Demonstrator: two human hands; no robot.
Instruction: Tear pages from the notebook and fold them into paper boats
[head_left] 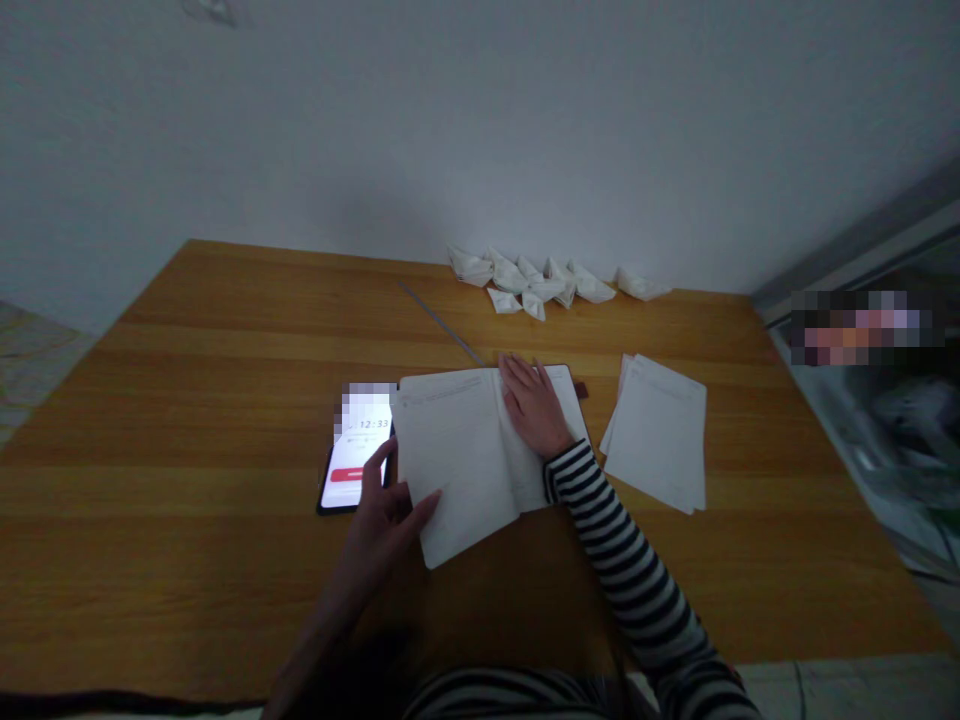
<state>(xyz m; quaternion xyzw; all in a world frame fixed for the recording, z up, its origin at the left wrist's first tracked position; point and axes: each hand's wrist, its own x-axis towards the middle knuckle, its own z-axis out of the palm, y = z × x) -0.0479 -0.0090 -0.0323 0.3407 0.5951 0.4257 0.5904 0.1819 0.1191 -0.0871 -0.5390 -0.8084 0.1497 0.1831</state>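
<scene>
An open notebook [457, 450] with white pages lies on the wooden table [187, 400]. My right hand [534, 405], in a striped sleeve, lies flat and open on the notebook's right page, fingers stretched toward the wall. My left hand [384, 510] holds the lower left edge of the left page, thumb on top and fingers spread beside it. A phone [352, 462] with a lit screen lies just left of the notebook, partly under my left hand.
A stack of loose white sheets [660, 430] lies right of the notebook. Several folded paper pieces [544, 280] sit in a row by the wall. A thin ruler [442, 325] lies diagonally behind the notebook. The table's right edge meets a cluttered area.
</scene>
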